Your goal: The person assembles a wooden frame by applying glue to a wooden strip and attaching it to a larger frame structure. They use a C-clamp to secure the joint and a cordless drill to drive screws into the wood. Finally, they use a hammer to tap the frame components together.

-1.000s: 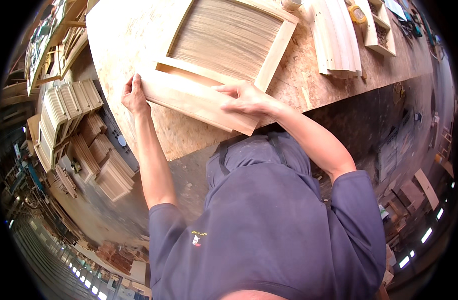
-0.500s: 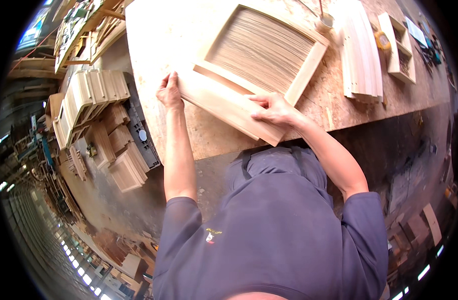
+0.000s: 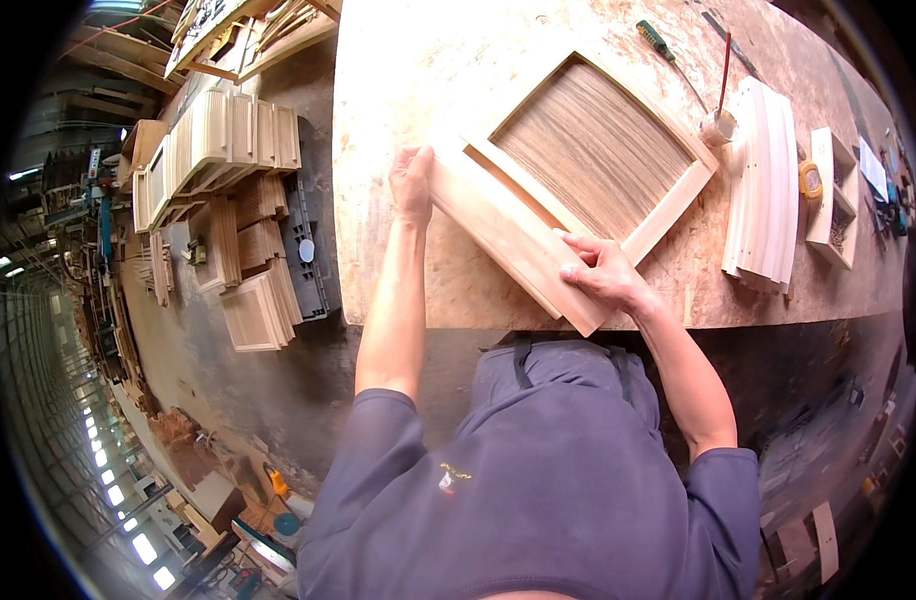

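A pale wooden board [image 3: 503,235] lies slantwise along the near left side of a wooden drawer or shallow frame [image 3: 673,208], which has a streaked brown panel [image 3: 598,140] inside. My left hand [image 3: 412,185] is closed round the board's far left end. At its near right end my right hand [image 3: 610,276] grips it, thumb and fingers over the top face and edge. That near corner of the board points toward the table's front edge. The undersides of both grips are hidden.
On the worktable [image 3: 398,270] are a green-handled screwdriver [image 3: 654,40], a small pot [image 3: 718,127] with a red stick, stacked curved wooden slats [image 3: 761,190], a yellow tape measure [image 3: 810,180] and a divided wooden box [image 3: 834,215]. Stacked wooden frames [image 3: 218,150] stand on the floor at left.
The whole view has shifted, so the table and things on it appear farther right and lower. Both hands stay on the board, which keeps about the same place beside the frame.
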A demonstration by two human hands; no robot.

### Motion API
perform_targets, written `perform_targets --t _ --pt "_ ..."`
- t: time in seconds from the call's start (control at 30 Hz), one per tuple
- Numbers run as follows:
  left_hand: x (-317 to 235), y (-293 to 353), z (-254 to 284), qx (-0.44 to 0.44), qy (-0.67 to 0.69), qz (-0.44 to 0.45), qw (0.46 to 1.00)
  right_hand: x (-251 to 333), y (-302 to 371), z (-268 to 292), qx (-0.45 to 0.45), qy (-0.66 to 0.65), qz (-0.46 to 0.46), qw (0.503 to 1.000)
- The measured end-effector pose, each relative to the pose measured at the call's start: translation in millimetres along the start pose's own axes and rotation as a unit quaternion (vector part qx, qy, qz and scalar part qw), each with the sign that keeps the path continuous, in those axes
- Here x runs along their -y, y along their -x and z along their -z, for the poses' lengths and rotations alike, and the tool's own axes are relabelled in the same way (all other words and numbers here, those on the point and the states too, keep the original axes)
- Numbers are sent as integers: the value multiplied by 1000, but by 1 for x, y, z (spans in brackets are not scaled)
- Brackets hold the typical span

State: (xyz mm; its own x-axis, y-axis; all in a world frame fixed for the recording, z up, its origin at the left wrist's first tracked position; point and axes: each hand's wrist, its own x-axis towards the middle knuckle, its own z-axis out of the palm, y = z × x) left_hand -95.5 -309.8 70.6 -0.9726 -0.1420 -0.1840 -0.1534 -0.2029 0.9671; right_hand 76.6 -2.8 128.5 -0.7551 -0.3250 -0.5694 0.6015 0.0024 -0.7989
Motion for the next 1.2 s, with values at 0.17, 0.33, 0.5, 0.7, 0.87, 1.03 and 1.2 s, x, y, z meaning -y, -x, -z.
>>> perform_targets --t 0.17,0.33,0.5,0.7,0.87,1.03,1.2 --pt "2 0 -3 -14 9 -27 999 1 1 1 -1 11 1 1000" --pt "2 1 -5 -26 22 -14 999 3 0 1 0 18 -4 1000" --pt "2 1 -6 -25 21 -18 999 2 0 1 -4 23 -7 1000" --pt "3 0 -5 -30 27 -13 999 -2 -2 0 -13 17 6 1000" --pt "2 0 -4 -32 9 -5 999 1 -2 0 -10 23 -18 1000" --pt "7 -2 -2 -67 -85 -43 993 9 -1 -4 -18 -9 -47 999" --pt "13 -5 0 -64 -73 -31 995 9 -2 -9 -28 12 -35 999"
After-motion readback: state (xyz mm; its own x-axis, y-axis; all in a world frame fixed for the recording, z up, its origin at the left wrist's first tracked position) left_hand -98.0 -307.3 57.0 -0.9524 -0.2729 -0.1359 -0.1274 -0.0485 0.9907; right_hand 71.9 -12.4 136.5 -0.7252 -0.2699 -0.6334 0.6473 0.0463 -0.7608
